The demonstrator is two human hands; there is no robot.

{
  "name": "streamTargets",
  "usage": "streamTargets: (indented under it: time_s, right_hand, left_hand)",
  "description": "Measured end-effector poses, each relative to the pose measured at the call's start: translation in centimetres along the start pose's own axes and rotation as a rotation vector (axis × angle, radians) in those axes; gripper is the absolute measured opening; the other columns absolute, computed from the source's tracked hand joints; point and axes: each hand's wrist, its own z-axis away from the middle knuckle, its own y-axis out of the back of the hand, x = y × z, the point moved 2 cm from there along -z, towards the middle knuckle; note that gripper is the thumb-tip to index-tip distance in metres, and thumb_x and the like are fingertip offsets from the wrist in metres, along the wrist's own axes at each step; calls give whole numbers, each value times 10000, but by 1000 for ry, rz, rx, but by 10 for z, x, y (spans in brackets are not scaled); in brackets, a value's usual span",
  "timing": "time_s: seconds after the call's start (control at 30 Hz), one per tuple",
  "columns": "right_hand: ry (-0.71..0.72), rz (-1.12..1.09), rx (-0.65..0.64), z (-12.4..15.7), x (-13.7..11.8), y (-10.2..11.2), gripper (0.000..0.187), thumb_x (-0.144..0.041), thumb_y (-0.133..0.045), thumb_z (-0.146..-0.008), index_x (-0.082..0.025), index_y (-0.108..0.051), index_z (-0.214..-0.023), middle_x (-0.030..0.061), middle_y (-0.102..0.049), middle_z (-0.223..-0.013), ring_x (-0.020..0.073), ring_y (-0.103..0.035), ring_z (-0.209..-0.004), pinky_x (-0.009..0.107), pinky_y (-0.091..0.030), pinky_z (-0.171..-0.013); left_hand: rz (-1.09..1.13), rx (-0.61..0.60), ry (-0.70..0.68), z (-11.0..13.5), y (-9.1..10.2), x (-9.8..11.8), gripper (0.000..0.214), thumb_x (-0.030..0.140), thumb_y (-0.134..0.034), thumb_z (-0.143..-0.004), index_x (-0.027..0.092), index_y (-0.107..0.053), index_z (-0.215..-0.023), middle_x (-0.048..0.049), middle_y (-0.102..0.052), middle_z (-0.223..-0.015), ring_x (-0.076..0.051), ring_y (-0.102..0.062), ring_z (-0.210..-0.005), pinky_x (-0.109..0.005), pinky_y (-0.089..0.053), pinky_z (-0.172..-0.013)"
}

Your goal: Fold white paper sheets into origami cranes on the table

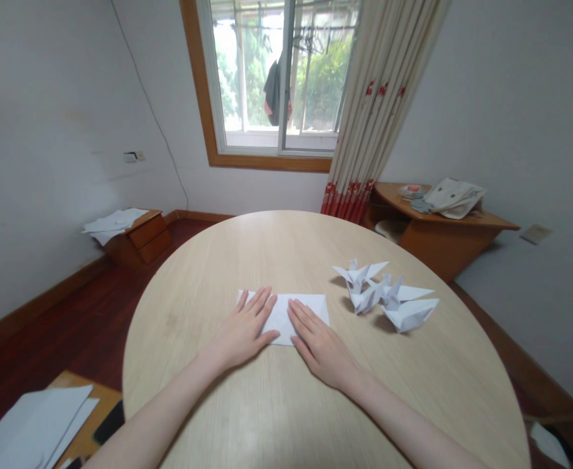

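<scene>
A white sheet of paper, folded into a rectangle, lies flat on the round wooden table. My left hand rests flat over its left part, fingers stretched out and thumb spread toward the middle. Over the right part lies my right hand, palm down, with its fingers extended and the thumb apart. Both hands press on the paper without gripping it, and they hide its left and lower right parts. To the right of the paper stand several white folded paper cranes, grouped close together.
The round table fills the middle. A stack of white paper lies on a low surface at lower left. A small drawer cabinet stands at far left, and a corner desk with a bag at far right.
</scene>
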Motion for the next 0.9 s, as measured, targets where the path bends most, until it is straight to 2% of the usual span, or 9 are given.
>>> streamTargets:
  time_s: [0.13,0.23,0.37,0.5,0.67,0.9]
  right_hand:
    - [-61,-31,-54,3,5,-6,589,-194,-388,-959,-168,-191,-1513,143,-319,-1513,242,-279,-1400,478,-373,-1104]
    - [-101,-13,-95,4,8,-11,554,-193,-382,-954,-113,-266,-1489,177,-328,-1501,257,-287,-1396,479,-381,-1098]
    - [-139,32,-93,6,8,-16,529,-234,-392,-955,-114,-333,-1467,166,-368,-1483,276,-318,-1383,486,-391,-1094]
    - [-177,53,-99,8,6,-18,548,-316,-394,-961,-65,-361,-1447,195,-360,-1481,296,-307,-1388,497,-368,-1105]
    - [-189,75,-88,9,6,-21,548,-332,-414,-953,-97,-372,-1447,178,-360,-1485,295,-307,-1388,499,-363,-1106]
    - [-224,75,-102,7,6,-19,528,-344,-456,-939,-77,-453,-1394,197,-393,-1459,318,-323,-1377,513,-363,-1097]
  left_hand:
    - [29,-50,-10,1,-13,5,578,463,-271,-1009,149,-221,-1491,-138,-242,-1546,-238,-187,-1440,-465,-176,-1159]
    - [28,-109,12,1,-20,11,566,442,-224,-1019,113,-253,-1479,-142,-247,-1543,-248,-186,-1439,-477,-177,-1159]
    - [26,-104,34,1,-23,15,564,440,-223,-1016,127,-241,-1485,-136,-233,-1548,-247,-167,-1443,-478,-158,-1162]
    - [37,-120,20,2,-22,16,576,438,-248,-1007,127,-220,-1491,-141,-204,-1555,-244,-128,-1450,-477,-137,-1167]
    - [64,-145,34,2,-18,18,572,413,-279,-999,118,-232,-1487,-149,-194,-1552,-256,-121,-1450,-533,-106,-1160]
    - [92,-216,60,-2,-8,18,585,416,-358,-985,126,-254,-1482,-146,-175,-1554,-273,-94,-1451,-567,-84,-1151]
